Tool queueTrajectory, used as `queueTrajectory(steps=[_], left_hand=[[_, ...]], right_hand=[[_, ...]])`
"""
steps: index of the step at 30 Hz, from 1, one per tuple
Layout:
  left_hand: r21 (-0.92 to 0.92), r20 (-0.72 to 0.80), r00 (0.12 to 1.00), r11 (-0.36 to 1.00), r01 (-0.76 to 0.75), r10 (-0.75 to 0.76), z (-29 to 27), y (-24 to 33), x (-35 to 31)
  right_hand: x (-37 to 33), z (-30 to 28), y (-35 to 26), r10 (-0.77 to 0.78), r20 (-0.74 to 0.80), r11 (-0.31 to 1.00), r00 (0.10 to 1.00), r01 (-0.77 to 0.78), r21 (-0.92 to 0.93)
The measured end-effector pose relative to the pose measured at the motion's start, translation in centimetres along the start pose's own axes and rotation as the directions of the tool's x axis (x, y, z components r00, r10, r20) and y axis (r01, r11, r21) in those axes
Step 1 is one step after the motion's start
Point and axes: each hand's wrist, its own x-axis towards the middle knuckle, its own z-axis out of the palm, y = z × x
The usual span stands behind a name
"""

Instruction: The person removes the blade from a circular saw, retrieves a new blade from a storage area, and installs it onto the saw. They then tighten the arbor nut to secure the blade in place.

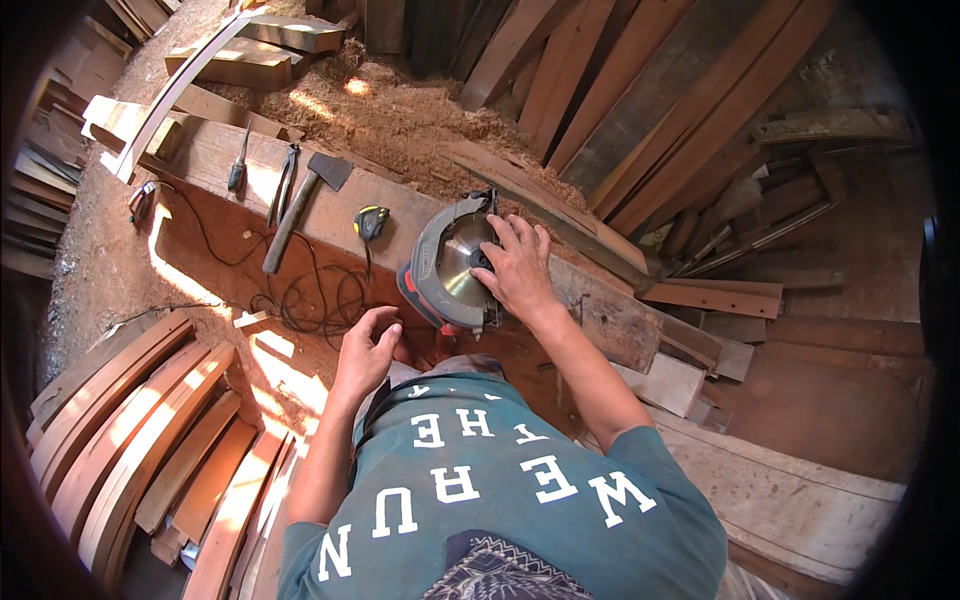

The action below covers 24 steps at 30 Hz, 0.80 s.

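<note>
A circular saw (428, 262) lies on its side on the wooden plank (330, 215), its round silver blade (462, 262) facing up. My right hand (518, 268) reaches over the blade, thumb and forefinger closing around the dark fitting at its centre. The other fingers of that hand extend toward the saw's far edge. Close to my lap, left of the saw, my left hand (368, 348) hangs with loosely bent fingers and the thumb apart. Nothing shows in it.
A hatchet (305, 212), pliers (284, 185), a screwdriver (239, 160) and a tape measure (371, 222) lie along the plank to the left. A black cable (318, 300) coils below them. Curved timbers (140, 430) are stacked at left; boards (625, 95) lean beyond the sawdust (400, 115).
</note>
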Motion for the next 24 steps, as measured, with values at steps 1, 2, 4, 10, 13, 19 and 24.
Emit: queueTrajectory(steps=[1,2,4,10,13,19,24], left_hand=[[-0.023,0.004,1.0,1.0,-0.01,0.01,0.3,-1.0,0.0],[-0.046,0.009,1.0,0.999,-0.02,0.021,0.5,-1.8,0.0],[-0.04,0.068,0.996,0.997,0.062,-0.059,0.6,-1.3,0.0],[0.1,0.113,0.993,0.994,-0.043,0.031,0.7,-0.8,0.1],[0.154,0.115,0.991,0.984,-0.085,0.068,0.5,-1.5,0.2],[0.167,0.113,0.993,0.985,-0.036,0.017,0.1,-1.2,0.2],[0.224,0.115,0.993,0.972,-0.067,0.042,0.1,-2.0,0.2]], right_hand=[[0.0,0.1,0.0,0.002,-0.01,1.0,1.0,-0.001,0.004],[0.1,0.1,-0.2,0.009,-0.003,1.0,1.0,-0.009,-0.007],[0.3,0.2,-0.4,0.027,0.009,0.999,1.0,-0.027,-0.026],[0.2,-0.4,-1.5,0.07,-0.019,0.998,0.997,-0.07,0.01],[0.2,-0.8,-1.1,0.032,0.051,0.999,0.998,-0.031,-0.029],[0.8,-1.4,-1.1,0.011,0.114,0.997,0.993,-0.003,-0.071],[1.6,-2.1,-0.8,-0.051,0.18,0.996,0.982,0.064,-0.068]])
